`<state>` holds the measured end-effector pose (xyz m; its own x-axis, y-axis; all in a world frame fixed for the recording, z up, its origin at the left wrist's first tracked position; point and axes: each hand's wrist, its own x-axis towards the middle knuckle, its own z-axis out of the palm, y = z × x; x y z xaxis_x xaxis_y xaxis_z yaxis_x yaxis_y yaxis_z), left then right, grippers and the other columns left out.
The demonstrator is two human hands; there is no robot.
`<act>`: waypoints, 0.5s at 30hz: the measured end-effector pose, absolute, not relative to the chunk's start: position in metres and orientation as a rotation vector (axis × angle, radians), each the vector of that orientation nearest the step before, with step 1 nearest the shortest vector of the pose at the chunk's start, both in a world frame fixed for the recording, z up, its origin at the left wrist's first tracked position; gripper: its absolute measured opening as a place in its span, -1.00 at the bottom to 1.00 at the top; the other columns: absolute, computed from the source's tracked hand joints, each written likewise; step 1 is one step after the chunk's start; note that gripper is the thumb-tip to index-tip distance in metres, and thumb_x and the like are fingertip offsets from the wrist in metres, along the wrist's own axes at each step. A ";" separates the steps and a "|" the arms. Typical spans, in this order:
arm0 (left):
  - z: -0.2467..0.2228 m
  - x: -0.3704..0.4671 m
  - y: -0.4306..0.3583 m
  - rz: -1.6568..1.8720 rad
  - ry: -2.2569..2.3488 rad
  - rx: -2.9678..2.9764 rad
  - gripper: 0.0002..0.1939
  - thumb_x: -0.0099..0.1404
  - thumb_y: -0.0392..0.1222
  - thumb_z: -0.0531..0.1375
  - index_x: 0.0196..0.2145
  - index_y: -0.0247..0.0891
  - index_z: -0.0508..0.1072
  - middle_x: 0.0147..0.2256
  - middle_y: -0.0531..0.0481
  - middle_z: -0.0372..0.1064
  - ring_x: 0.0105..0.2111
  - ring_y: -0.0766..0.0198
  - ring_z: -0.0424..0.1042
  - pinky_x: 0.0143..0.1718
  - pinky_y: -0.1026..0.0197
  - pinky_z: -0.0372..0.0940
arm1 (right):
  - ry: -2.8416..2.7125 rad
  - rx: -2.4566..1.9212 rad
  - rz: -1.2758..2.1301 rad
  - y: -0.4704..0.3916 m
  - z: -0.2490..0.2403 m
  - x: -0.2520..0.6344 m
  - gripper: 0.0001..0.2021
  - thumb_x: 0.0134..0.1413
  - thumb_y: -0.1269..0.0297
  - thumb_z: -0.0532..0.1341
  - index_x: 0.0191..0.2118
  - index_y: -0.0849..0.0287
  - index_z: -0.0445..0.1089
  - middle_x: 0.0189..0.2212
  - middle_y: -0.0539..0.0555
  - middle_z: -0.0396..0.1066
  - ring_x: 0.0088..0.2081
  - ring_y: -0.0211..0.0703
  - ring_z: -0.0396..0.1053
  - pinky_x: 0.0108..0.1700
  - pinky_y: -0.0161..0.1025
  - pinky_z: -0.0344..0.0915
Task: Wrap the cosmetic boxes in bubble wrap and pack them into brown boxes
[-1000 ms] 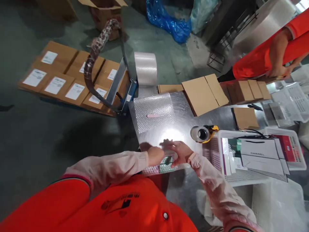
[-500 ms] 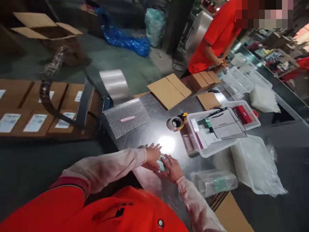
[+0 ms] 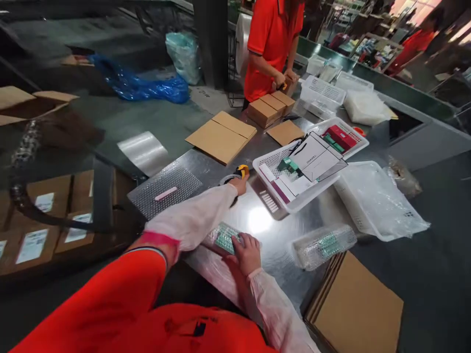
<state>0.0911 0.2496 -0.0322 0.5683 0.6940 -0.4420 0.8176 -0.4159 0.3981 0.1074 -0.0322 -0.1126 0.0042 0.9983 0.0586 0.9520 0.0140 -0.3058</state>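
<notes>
My left hand reaches across the metal table and is closed on a tape dispenser with yellow parts, its tape roll partly hidden by the hand. Near the table's front edge lies a bubble-wrapped package with something green inside. My right hand grips its right end, fingers bent over the top. To the right of that hand lies a second bubble-wrapped package, also greenish inside. A sheet of bubble wrap with a pale pink strip on it is spread at the left.
White baskets hold paper bags and boxes; another basket holds clear plastic bags. Flat cardboard lies at the back, more cardboard at front right. Labelled cartons stand left. A co-worker in red handles a box beyond the table.
My left hand has left the wrapped package and moved forward to the tape dispenser, taking hold of it. My right hand stays on the package. The view has turned to the right.
</notes>
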 end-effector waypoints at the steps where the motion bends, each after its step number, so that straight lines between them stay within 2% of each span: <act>1: -0.022 0.073 0.246 -0.280 1.222 2.213 -0.35 0.33 -0.17 0.12 0.36 -0.24 0.15 0.20 -0.31 0.32 0.09 -0.10 0.40 0.08 0.01 0.26 | -2.006 -2.019 0.251 -0.033 -0.113 0.106 -0.43 0.10 -0.06 0.32 0.20 0.01 0.34 0.09 0.21 0.38 0.08 0.10 0.26 0.07 0.03 0.16; 3: 0.001 0.032 0.231 -0.246 1.226 2.184 -0.42 0.34 -0.02 0.11 0.28 -0.20 0.31 0.17 -0.18 0.38 0.09 -0.03 0.41 0.08 0.07 0.29 | -1.961 -2.007 0.244 -0.033 -0.115 0.105 -0.47 0.12 -0.06 0.31 0.17 0.00 0.36 0.05 0.18 0.41 0.04 0.08 0.27 0.05 0.03 0.11; 5: 0.025 -0.009 0.204 -0.142 1.176 2.112 -0.27 0.17 0.11 0.26 0.26 -0.18 0.34 0.10 -0.07 0.45 0.04 0.01 0.45 0.04 0.15 0.33 | -1.933 -1.991 0.241 -0.033 -0.116 0.105 -0.49 0.11 -0.05 0.32 0.14 0.00 0.38 0.03 0.17 0.43 0.01 0.06 0.26 0.05 0.02 0.08; 7: 0.044 -0.038 0.168 -0.050 1.131 2.027 -0.16 0.02 0.07 0.34 0.25 -0.19 0.35 0.06 -0.04 0.49 0.00 0.03 0.48 0.00 0.18 0.37 | -1.916 -1.982 0.241 -0.033 -0.116 0.106 -0.50 0.10 -0.04 0.33 0.13 0.00 0.40 0.01 0.15 0.44 0.00 0.06 0.26 0.05 0.02 0.06; 8: 0.050 -0.046 0.150 -0.030 1.127 1.995 -0.17 0.00 0.01 0.34 0.24 -0.21 0.36 0.03 -0.04 0.51 -0.03 0.04 0.50 -0.02 0.19 0.38 | -1.909 -1.984 0.247 -0.033 -0.115 0.106 -0.50 0.09 -0.04 0.34 0.12 0.00 0.40 0.00 0.15 0.44 0.00 0.06 0.27 0.06 0.02 0.05; 11: 0.061 -0.050 0.106 -0.095 1.232 2.025 -0.29 0.05 -0.09 0.27 0.19 -0.18 0.43 -0.03 -0.02 0.55 -0.08 0.06 0.53 -0.04 0.18 0.39 | -1.890 -1.994 0.308 -0.034 -0.113 0.106 -0.47 0.03 -0.05 0.38 0.09 0.02 0.42 0.00 0.16 0.45 0.01 0.09 0.28 0.08 0.04 0.05; 15: 0.058 -0.032 0.079 -0.311 1.395 2.170 -0.38 0.11 -0.05 0.26 0.16 -0.05 0.46 -0.02 0.01 0.55 -0.03 0.03 0.52 0.00 0.15 0.37 | -1.775 -2.061 0.384 -0.032 -0.110 0.099 -0.52 0.08 -0.06 0.33 0.04 0.11 0.42 -0.01 0.23 0.46 0.01 0.13 0.33 0.15 0.10 0.05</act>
